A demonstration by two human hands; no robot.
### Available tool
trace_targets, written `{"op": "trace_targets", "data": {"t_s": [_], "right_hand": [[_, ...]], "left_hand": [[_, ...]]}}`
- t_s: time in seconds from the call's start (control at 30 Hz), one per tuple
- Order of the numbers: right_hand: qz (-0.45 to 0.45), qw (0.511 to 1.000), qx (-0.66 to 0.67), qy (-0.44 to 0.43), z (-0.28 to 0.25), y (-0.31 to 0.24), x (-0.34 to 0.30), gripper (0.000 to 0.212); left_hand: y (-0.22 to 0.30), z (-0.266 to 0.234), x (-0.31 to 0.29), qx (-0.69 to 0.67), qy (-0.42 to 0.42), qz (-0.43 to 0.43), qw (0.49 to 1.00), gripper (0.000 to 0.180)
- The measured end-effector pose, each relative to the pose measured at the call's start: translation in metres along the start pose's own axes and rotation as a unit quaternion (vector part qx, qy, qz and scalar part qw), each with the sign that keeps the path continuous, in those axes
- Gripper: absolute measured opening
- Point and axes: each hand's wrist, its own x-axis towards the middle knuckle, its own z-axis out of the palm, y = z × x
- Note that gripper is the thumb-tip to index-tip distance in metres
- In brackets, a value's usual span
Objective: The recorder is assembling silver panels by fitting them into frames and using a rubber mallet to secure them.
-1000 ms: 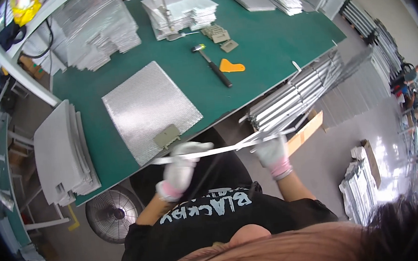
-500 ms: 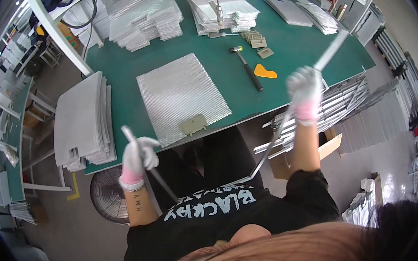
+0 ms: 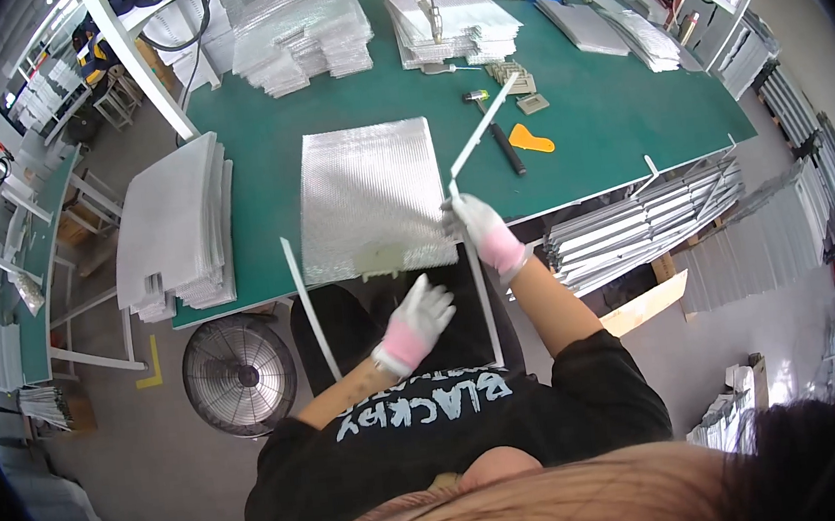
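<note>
A thin silver metal frame strip (image 3: 310, 306), bent at its corners, stands around my lap with its far end angled over the table. My right hand (image 3: 480, 229), in a white and pink glove, is closed round the strip at a corner, beside the right edge of a silver mesh panel (image 3: 365, 185). That panel lies at the table's front edge with a grey-green plastic piece (image 3: 379, 259) at its near edge. My left hand (image 3: 421, 320), gloved alike, is just below the panel, fingers stretched out and holding nothing.
Stacks of mesh panels stand at left (image 3: 173, 224) and back (image 3: 300, 31). A hammer (image 3: 507, 146), an orange scraper (image 3: 530, 139) and small plastic pieces (image 3: 531, 103) lie on the green table (image 3: 616, 131). Metal strips (image 3: 645, 223) hang below its right edge. A floor fan (image 3: 240, 376) stands at left.
My right hand has swung left and inward with the strip. My left hand has let go of the strip's left side and moved right. The mesh panel now lies straighter.
</note>
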Motion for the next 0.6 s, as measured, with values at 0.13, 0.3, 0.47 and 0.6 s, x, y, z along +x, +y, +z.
{"op": "trace_targets", "data": {"t_s": [0.13,0.3,0.47,0.6], "right_hand": [[-0.124,0.959,-0.215,0.134,0.013,0.005,-0.058,0.049],[-0.077,0.996,-0.002,0.052,0.01,0.035,-0.056,0.06],[-0.011,0.987,0.157,-0.043,0.019,0.014,-0.037,0.06],[0.01,0.968,0.246,-0.056,0.021,0.012,-0.035,0.058]], "left_hand": [[-0.021,0.013,0.064,0.043,-0.181,0.101,0.977,0.053],[0.029,0.059,0.11,0.02,-0.252,0.123,0.96,0.033],[0.051,0.065,0.141,0.041,-0.243,0.167,0.955,0.025],[0.054,0.065,0.14,0.038,-0.241,0.19,0.951,0.023]]}}
